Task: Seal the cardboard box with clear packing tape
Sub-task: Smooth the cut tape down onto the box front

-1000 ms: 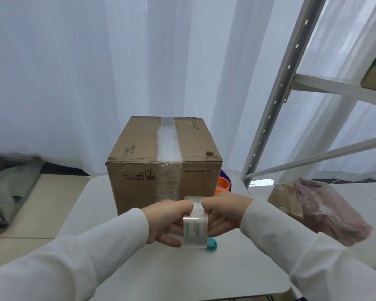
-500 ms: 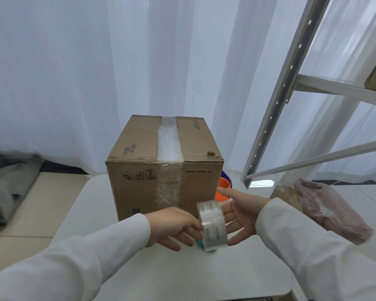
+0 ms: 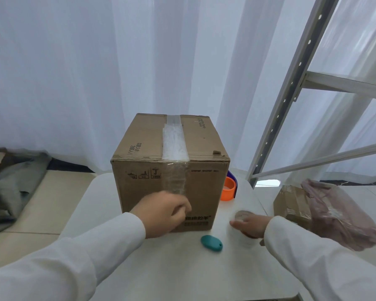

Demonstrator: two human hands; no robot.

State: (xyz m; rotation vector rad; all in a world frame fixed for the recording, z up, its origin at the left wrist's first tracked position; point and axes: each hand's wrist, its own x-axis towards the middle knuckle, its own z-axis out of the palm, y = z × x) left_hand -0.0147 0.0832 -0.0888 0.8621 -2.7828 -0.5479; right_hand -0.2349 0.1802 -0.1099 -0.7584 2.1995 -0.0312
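A closed cardboard box (image 3: 143, 148) stands on the white table (image 3: 182, 270). A strip of clear tape (image 3: 174, 142) runs along its top seam and down the front face. My left hand (image 3: 163, 211) presses its curled fingers against the lower front of the box, at the end of the tape strip. To the right of the box, my right hand (image 3: 251, 225) rests on the clear tape roll (image 3: 241, 230), which lies flat on the table. The roll is blurred and partly hidden by my fingers.
A teal oval object (image 3: 211, 242) lies on the table in front of the box. An orange and purple tape roll (image 3: 229, 189) stands behind the box's right corner. A metal shelf frame (image 3: 287, 92) rises at right, with a taped carton (image 3: 291, 205) and pink plastic bag (image 3: 339, 216) below it.
My right hand carried the tape roll away from the box front and set it down on the table at right. My left hand let go of the roll and moved up onto the box front.
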